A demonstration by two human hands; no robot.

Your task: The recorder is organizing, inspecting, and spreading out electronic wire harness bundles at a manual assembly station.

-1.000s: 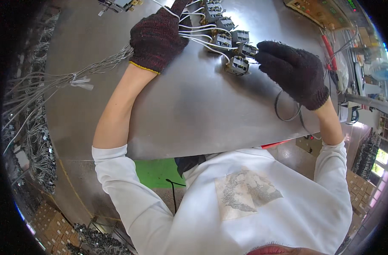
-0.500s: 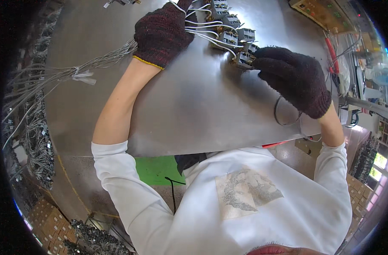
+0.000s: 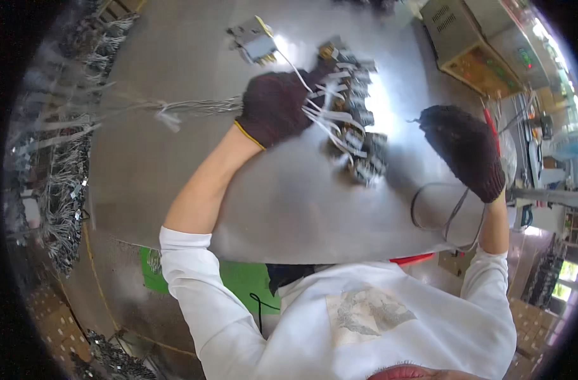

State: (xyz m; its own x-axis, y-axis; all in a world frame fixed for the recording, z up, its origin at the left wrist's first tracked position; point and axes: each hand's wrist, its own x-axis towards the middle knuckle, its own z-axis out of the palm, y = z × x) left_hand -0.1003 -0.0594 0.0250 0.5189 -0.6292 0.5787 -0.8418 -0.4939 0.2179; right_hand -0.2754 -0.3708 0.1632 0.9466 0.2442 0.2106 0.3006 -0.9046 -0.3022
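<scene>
Rough, matt knitted gloves cover the fingers; beneath them, the surface looks smooth, glossy metal. White wires nearby look plastic-coated.

The gloved left hand hid the stretch of cable bundle inside its grip. To its right, the grey connectors smeared together, too blurred for me to count. Whether the gloved right hand pinched anything, I couldn't tell. At the far edge of view, the table and some dark things were cut off.
</scene>
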